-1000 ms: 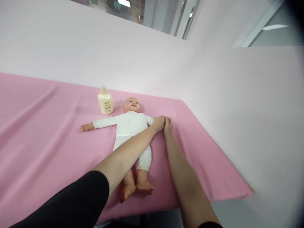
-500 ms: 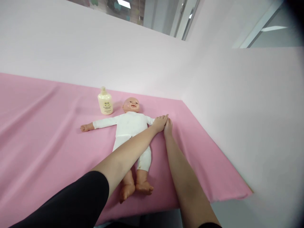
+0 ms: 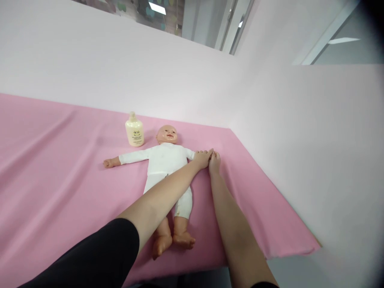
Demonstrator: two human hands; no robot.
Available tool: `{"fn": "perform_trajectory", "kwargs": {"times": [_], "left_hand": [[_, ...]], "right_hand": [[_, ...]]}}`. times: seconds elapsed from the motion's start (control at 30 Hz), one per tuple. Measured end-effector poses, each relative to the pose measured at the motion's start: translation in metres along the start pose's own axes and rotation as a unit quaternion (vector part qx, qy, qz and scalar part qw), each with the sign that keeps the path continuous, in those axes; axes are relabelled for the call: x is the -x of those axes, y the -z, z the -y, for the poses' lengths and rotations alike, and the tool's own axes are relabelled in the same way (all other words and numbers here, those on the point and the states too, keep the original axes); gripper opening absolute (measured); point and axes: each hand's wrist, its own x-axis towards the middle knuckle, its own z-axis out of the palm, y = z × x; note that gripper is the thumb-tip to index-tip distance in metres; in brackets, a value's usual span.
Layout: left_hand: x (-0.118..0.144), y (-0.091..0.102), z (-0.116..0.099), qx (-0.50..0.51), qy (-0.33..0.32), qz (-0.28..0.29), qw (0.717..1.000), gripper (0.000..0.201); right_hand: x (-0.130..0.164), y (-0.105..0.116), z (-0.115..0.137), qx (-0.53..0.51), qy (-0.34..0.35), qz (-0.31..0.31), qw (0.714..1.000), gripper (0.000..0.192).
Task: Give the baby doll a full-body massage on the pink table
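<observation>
Nearest, a black sleeve [image 3: 96, 252] is covering the left upper arm, and the left forearm [image 3: 168, 188] is slanting over the trunk and thigh of the doll [image 3: 166, 156]. The right forearm [image 3: 229, 216] is running beside the doll's legs. The doll is lying face up on the pink cover [image 3: 75, 180], its trunk inward of the grip, to the left. The left hand [image 3: 203, 159] is resting over the end of the doll's left arm, its fingers meeting the right hand [image 3: 215, 162], which is curling just beyond the sleeve's end; whether either is gripping, I cannot tell. The doll is probably light, soft-bodied and not fragile, its smooth limbs stiffer and perhaps slippery; its clothed forearm should be offering the surest hold. Farther, a bottle [image 3: 135, 134] is standing beside the doll's head, and a white wall [image 3: 90, 68] is rising behind.
</observation>
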Motion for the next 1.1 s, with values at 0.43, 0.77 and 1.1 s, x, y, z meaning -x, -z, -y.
{"fn": "perform_trajectory", "kwargs": {"times": [0.43, 0.77, 1.1], "left_hand": [[0.009, 0.000, -0.012, -0.002, 0.054, 0.052, 0.997, 0.062], [0.090, 0.079, 0.013, 0.290, -0.110, -0.026, 0.950, 0.031], [0.193, 0.073, 0.103, 0.631, 0.198, -0.259, 0.704, 0.012]], "right_hand": [[-0.001, 0.007, 0.006, 0.133, 0.036, -0.007, 0.990, 0.030], [-0.001, 0.008, -0.001, 0.166, 0.036, -0.028, 0.985, 0.038], [0.002, 0.007, -0.003, 0.180, 0.060, -0.040, 0.981, 0.041]]}}
